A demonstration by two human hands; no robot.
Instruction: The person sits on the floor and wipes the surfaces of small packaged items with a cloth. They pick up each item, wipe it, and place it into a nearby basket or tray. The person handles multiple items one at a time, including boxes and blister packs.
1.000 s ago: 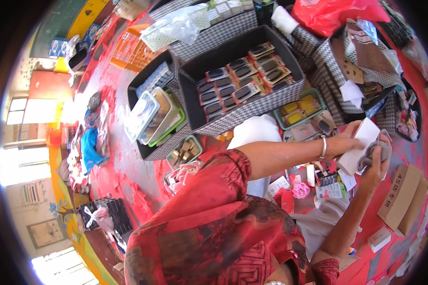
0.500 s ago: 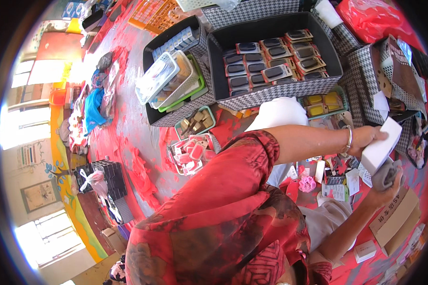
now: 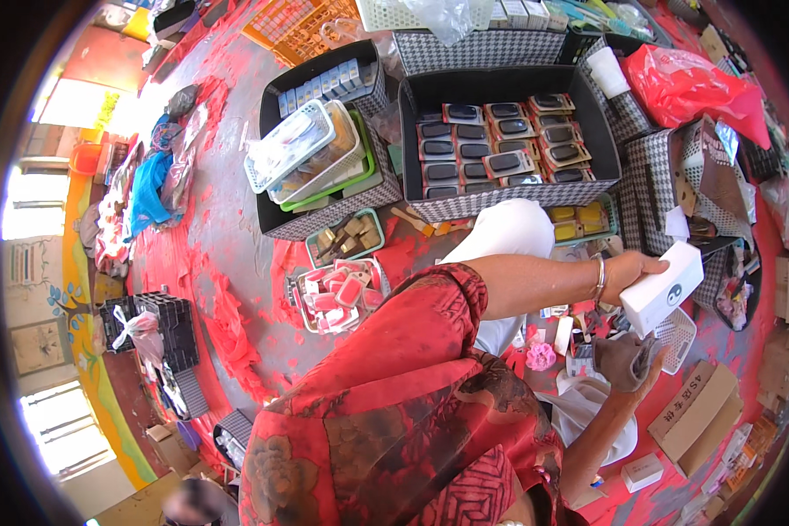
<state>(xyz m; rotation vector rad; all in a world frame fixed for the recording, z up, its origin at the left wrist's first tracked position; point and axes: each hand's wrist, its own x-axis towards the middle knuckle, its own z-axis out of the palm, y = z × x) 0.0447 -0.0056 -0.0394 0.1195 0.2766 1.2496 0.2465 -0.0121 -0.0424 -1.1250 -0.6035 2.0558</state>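
Observation:
My left hand, with a bracelet at the wrist, is closed on the end of a white box. The box is tilted and carries a dark round mark on one face. Just below it, my right hand holds a bunched grey-brown cloth, which hides part of the fingers. A small gap separates cloth and box. Behind the cloth lies a white perforated basket. A pink flower-shaped piece lies to the left of the cloth.
A black-lined checked bin holds several carded dark items. Left of it stand another checked bin with stacked baskets and a tray of pink-red pieces. An open cardboard box and a small white box lie at lower right.
The white box in my left hand has moved left and slightly down, turning its marked face into view. My right hand has moved left and down with the cloth.

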